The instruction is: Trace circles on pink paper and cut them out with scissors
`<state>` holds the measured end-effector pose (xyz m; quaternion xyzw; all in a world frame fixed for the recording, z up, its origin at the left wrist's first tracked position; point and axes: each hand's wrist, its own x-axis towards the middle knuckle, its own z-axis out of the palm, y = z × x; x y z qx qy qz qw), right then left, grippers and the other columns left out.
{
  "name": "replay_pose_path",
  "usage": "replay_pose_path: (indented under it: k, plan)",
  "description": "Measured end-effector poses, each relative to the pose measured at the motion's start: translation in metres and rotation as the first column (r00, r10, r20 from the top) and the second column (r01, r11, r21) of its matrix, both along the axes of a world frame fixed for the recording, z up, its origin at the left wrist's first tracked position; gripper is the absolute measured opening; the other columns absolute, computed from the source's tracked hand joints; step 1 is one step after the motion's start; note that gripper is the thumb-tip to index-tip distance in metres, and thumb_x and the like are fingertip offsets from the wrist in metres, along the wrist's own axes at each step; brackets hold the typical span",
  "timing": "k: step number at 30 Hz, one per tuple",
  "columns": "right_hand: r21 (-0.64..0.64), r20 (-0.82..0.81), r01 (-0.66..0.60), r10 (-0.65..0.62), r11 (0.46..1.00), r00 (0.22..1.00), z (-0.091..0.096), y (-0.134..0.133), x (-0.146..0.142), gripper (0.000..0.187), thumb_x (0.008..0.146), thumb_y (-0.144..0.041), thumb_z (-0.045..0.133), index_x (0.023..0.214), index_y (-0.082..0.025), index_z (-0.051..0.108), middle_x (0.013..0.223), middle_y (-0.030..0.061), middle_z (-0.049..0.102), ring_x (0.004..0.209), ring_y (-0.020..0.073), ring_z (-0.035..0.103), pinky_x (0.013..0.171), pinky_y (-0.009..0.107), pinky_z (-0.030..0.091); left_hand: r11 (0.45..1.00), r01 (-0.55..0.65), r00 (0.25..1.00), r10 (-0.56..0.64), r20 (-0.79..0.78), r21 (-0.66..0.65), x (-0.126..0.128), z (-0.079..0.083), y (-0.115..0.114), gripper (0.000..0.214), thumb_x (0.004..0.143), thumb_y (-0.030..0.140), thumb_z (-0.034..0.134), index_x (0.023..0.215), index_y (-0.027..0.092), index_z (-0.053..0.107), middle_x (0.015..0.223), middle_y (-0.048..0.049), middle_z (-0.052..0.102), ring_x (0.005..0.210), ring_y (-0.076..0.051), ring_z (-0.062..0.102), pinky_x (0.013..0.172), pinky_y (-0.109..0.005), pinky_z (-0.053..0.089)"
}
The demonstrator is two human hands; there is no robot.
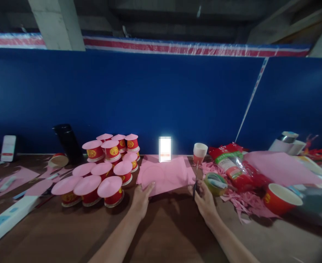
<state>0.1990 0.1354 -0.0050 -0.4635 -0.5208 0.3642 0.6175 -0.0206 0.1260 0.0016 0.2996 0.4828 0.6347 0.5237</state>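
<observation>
My left hand (pixel 142 199) grips the near left edge of a pink paper sheet (pixel 163 179), its thumb on top. Faint round outlines are drawn on the sheet, and more pink paper lies beneath it. In my right hand (pixel 204 201) is a pair of scissors (pixel 196 182), blades pointing up and away, just beyond the sheet's right edge. To the left stand several red paper cups (pixel 113 197) topped with shallow pink paper cones (pixel 110 186), some stacked in two layers.
Right of my hand lie a roll of tape (pixel 215 183), pink paper scraps (pixel 248 204), a red plastic bag (pixel 232 164) and a red cup (pixel 281 199). Behind the sheet stand a lit phone (pixel 165 149) and a paper cup (pixel 199 151). A white power strip (pixel 10 219) lies far left, near a black bottle (pixel 68 142).
</observation>
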Motion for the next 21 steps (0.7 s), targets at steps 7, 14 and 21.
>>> replay_pose_path:
  k: [7,14,21]
  plan:
    - [-0.048,0.185,-0.253,0.258,0.966,0.948,0.013,-0.023,-0.008,0.040,0.071,-0.034,0.063,0.106,-0.018,0.054,0.080,0.0022,0.056,0.074,0.0161,0.052,0.067,0.024,0.043,0.984,-0.118,0.975,0.090,0.204,0.131,-0.006,0.020,0.002,0.037,0.063,0.024,0.070,0.098,0.017,0.058,0.091,-0.0069,0.067,0.084,-0.021,0.063,0.073,-0.032,0.051]
    - [-0.172,0.371,-0.482,0.509,0.859,0.777,0.025,-0.042,-0.016,0.031,0.072,-0.027,0.059,0.102,-0.019,0.056,0.067,-0.0032,0.052,0.060,0.0109,0.046,0.052,0.018,0.035,0.981,-0.126,0.952,0.080,0.294,0.144,-0.010,0.030,-0.001,0.032,0.062,0.022,0.070,0.091,0.018,0.058,0.079,-0.0009,0.068,0.079,-0.017,0.065,0.070,-0.029,0.052]
    - [-0.155,0.400,-0.496,0.513,0.855,0.760,0.026,-0.043,-0.016,0.027,0.072,-0.028,0.058,0.097,-0.018,0.059,0.068,-0.0016,0.057,0.061,0.0121,0.049,0.053,0.019,0.037,0.994,-0.017,0.984,-0.003,0.180,0.106,0.000,0.027,-0.006,0.032,0.061,0.029,0.071,0.090,0.018,0.060,0.084,-0.0037,0.069,0.081,-0.021,0.064,0.070,-0.030,0.051]
